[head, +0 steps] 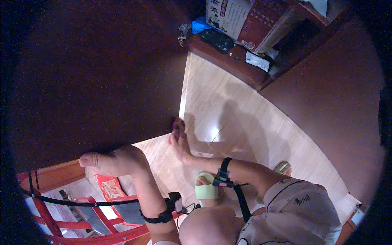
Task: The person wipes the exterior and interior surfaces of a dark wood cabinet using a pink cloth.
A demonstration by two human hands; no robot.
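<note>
My left hand (119,162) is at the near edge of a large dark brown panel (101,85), its thumb extended to the left. The rest of its fingers are lost in shadow, so I cannot tell whether they grip the edge. My right hand (181,145) reaches to the panel's near right corner. A small dark reddish shape (178,124) shows at its fingertips; whether it is a held object or shaded fingers is unclear. Black straps with small devices circle both forearms, the right strap (225,171) and the left strap (162,216).
At the top, a brown shelf (220,62) holds a large printed carton (235,23), a dark pouch (217,39) and a white packet (257,61). A red chair frame (92,211) and an orange-red packet (109,186) are at lower left. My green slippers (206,190) stand on the pale floor (232,119).
</note>
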